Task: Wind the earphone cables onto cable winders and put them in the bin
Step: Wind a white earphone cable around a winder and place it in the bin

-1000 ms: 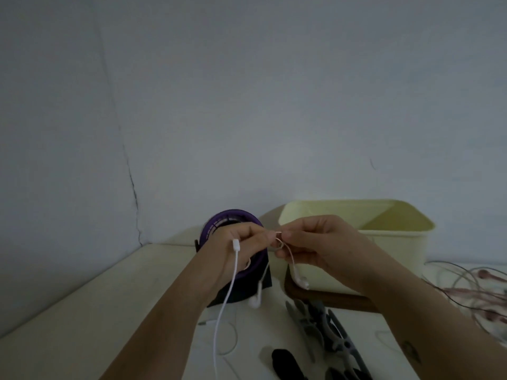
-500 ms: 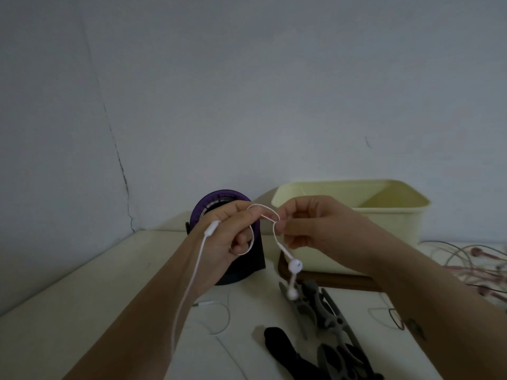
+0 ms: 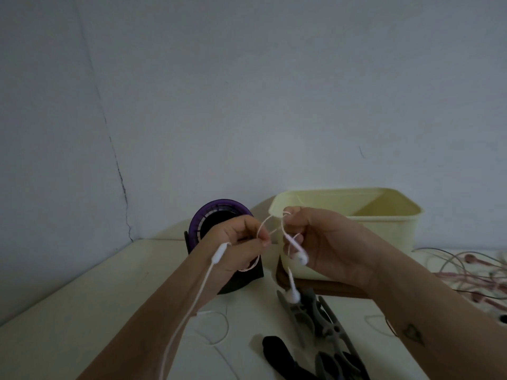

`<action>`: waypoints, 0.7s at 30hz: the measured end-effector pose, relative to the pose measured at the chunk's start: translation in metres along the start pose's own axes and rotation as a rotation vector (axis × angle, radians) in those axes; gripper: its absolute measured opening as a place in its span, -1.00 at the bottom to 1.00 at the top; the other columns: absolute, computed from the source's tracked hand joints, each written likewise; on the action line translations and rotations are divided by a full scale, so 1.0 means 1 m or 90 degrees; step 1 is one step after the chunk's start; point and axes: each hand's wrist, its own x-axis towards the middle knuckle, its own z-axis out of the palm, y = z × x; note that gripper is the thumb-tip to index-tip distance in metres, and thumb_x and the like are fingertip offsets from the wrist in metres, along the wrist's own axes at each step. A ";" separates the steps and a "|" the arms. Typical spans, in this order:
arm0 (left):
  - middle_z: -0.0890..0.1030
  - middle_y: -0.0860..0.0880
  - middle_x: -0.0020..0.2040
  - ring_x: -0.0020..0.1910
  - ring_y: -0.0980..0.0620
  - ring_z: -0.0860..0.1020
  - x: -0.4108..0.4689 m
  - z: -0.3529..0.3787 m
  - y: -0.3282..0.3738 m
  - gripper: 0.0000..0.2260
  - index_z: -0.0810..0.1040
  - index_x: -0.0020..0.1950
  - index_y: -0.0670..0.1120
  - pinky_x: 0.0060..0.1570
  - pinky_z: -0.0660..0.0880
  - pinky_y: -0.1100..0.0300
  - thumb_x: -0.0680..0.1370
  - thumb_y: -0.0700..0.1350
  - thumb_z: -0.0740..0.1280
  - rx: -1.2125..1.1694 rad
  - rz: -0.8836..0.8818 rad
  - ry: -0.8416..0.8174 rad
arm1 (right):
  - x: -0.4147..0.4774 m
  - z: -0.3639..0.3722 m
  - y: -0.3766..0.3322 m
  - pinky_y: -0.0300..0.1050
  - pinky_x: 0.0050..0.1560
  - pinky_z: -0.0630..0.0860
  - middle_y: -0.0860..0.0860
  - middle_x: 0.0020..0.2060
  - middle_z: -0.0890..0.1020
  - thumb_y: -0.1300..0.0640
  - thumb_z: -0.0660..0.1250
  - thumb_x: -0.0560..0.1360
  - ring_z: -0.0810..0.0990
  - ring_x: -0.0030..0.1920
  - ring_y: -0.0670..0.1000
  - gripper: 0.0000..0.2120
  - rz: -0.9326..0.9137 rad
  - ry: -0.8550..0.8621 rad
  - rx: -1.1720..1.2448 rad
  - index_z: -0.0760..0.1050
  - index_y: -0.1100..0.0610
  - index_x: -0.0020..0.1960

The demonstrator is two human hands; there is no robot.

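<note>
White earphone cable [image 3: 219,253] held in air above table [image 3: 82,311], strung between both hands. Left hand [image 3: 236,245] pinches loop at fingertips. Right hand [image 3: 326,242] pinches other strand, two earbuds [image 3: 300,257] dangling below. Grey cable winders [image 3: 315,322] lie underneath, cream bin [image 3: 384,229] just behind, purple-rimmed round device [image 3: 219,212] to its left.

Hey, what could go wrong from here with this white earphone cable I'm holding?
The white earphone cable loops between the left hand and right hand; pulling them apart might tighten it into a knot. The dangling earbud hangs near the gray winders and could snag there.
</note>
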 end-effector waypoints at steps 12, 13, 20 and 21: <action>0.35 -0.04 -0.48 -0.55 0.16 0.22 -0.005 0.003 0.000 -0.81 0.64 -0.18 -0.06 -0.53 0.20 0.36 0.44 0.04 0.38 0.044 -0.068 -0.093 | 0.004 -0.003 0.002 -0.26 -0.38 0.38 -0.01 -0.52 0.40 0.32 0.34 0.47 0.34 -0.49 -0.10 -0.84 -0.118 0.158 -0.237 0.54 0.18 -0.27; 0.34 0.05 -0.53 -0.57 0.18 0.21 -0.006 0.004 0.000 -0.85 0.60 -0.16 -0.13 -0.54 0.20 0.37 0.50 -0.05 0.40 0.053 -0.069 -0.081 | 0.004 -0.003 0.002 -0.25 -0.38 0.37 -0.02 -0.53 0.40 0.32 0.35 0.47 0.34 -0.49 -0.09 -0.85 -0.130 0.176 -0.254 0.54 0.19 -0.26; 0.45 0.01 -0.44 -0.54 0.19 0.27 -0.001 -0.002 -0.006 -0.82 0.63 -0.23 -0.11 -0.57 0.15 0.37 0.35 -0.02 0.34 -0.052 -0.082 0.014 | 0.002 0.001 0.001 -0.09 -0.25 0.38 0.03 -0.46 0.43 0.24 0.40 0.44 0.38 -0.40 0.00 -0.89 -0.181 0.230 -0.457 0.55 0.11 -0.25; 0.50 0.00 -0.40 -0.53 0.19 0.28 -0.002 -0.004 -0.006 -0.81 0.62 -0.21 -0.14 -0.56 0.15 0.38 0.35 -0.04 0.33 -0.077 -0.088 0.000 | 0.001 0.002 0.000 -0.08 -0.24 0.36 0.04 -0.45 0.42 0.24 0.40 0.44 0.37 -0.38 0.03 -0.86 -0.188 0.231 -0.470 0.55 0.09 -0.27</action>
